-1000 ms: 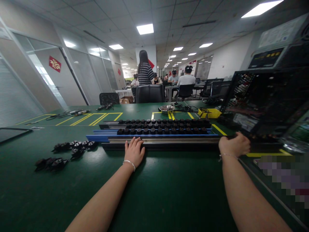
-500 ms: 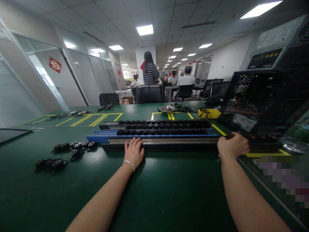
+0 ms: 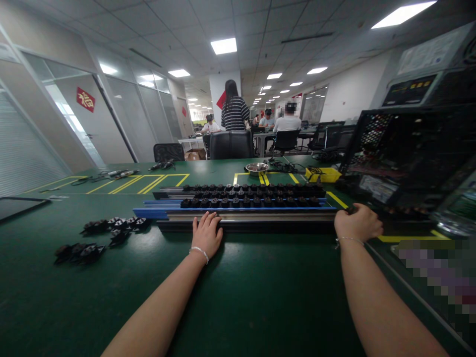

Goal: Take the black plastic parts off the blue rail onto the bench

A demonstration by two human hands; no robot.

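A long black rail (image 3: 267, 226) lies across the green table, with a silvery strip along its top. My left hand (image 3: 207, 233) rests on the rail left of its middle, fingers spread over the near edge. At the rail's right end my right hand (image 3: 359, 224) is closed, with the fingers curled; a small dark thing shows at its thumb, too little to name. Behind lie a blue rail (image 3: 150, 213) and rows of small black parts (image 3: 245, 202), set side by side. Loose black parts (image 3: 80, 252) lie in clusters at the left.
Farther back are a metal bowl (image 3: 256, 169), a yellow tray (image 3: 323, 174) and cables (image 3: 284, 166). An open computer case (image 3: 412, 158) stands at the right. Beyond the table are chairs and several people, one in a striped top (image 3: 235, 113).
Both hands have kept their places almost unchanged. The person in the striped top has shifted slightly to the right.
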